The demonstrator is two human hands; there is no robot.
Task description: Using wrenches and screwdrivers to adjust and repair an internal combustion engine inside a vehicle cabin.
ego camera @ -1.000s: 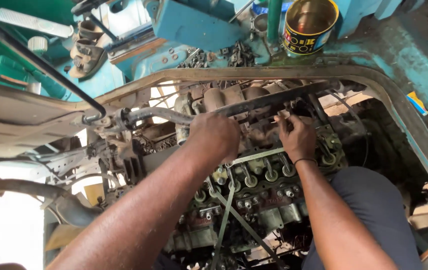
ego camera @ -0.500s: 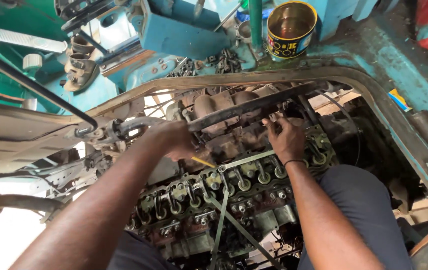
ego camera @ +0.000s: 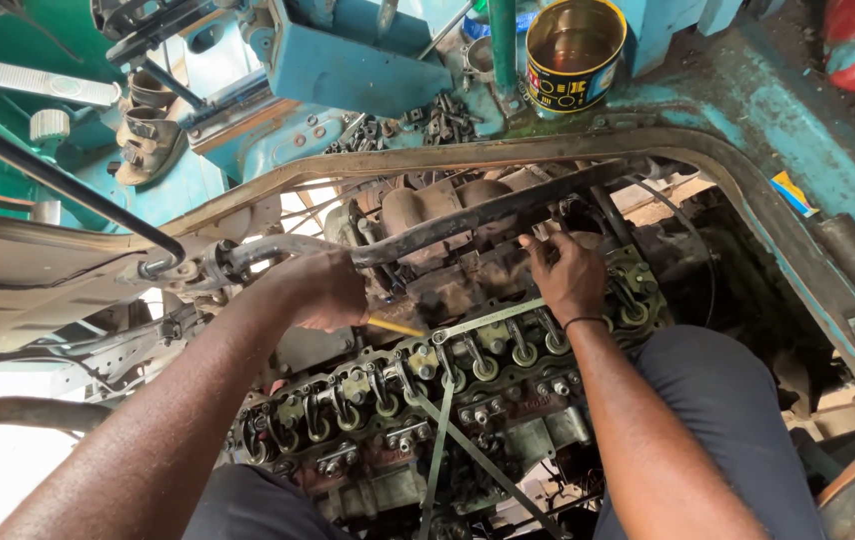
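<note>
I look down into an open engine bay with an exposed cylinder head [ego camera: 418, 390] showing a row of valve springs and rocker arms. My left hand [ego camera: 313, 290] is closed around a tool with a yellow handle [ego camera: 395, 327] at the left end of the head, beside a rusty manifold [ego camera: 428, 210]. My right hand [ego camera: 568, 275] rests on the upper right part of the engine, fingers spread against a greasy part under a dark bar [ego camera: 508, 205]. A thin band circles that wrist. What the right fingers touch is hidden.
An open tin can [ego camera: 575, 50] with dark liquid stands on the blue floor behind the bay. Loose bolts [ego camera: 398, 125] lie near it. Pedals [ego camera: 143, 120] and a black rod [ego camera: 58, 180] are at the left. A curved metal rim [ego camera: 748, 170] frames the bay. My knee [ego camera: 718, 420] is at the right.
My left hand has moved left and down from the engine's middle to its left end, and a yellow tool handle now shows under it. My right hand has stayed put.
</note>
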